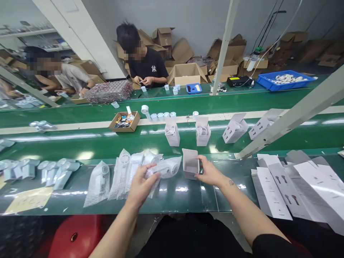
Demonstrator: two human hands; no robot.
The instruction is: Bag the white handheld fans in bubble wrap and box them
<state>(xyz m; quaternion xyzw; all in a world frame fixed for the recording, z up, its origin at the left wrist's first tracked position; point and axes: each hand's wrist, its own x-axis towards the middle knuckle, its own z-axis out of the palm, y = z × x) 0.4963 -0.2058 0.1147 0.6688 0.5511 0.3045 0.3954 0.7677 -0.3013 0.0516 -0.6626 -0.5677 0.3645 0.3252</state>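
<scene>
My left hand (142,182) is closed on a bagged round-headed device (169,167), a pale appliance with a handle inside clear bubble wrap. It is held just left of a small open white carton (191,168). My right hand (209,172) grips that carton by its right side, thumb and fingers on the wall, and its lid flap stands up at the back. The carton's visible inside shows no contents. Several more bubble-wrapped devices (120,175) lie on the bench beside and partly behind my left hand.
Flat printed cartons (276,186) lie at right. Filled open boxes (172,134) stand on the green conveyor (145,139) ahead. Unwrapped devices (63,172) lie at left. A slanted metal post (290,100) crosses the right side. Co-workers sit across the line; a red stool (76,236) is below.
</scene>
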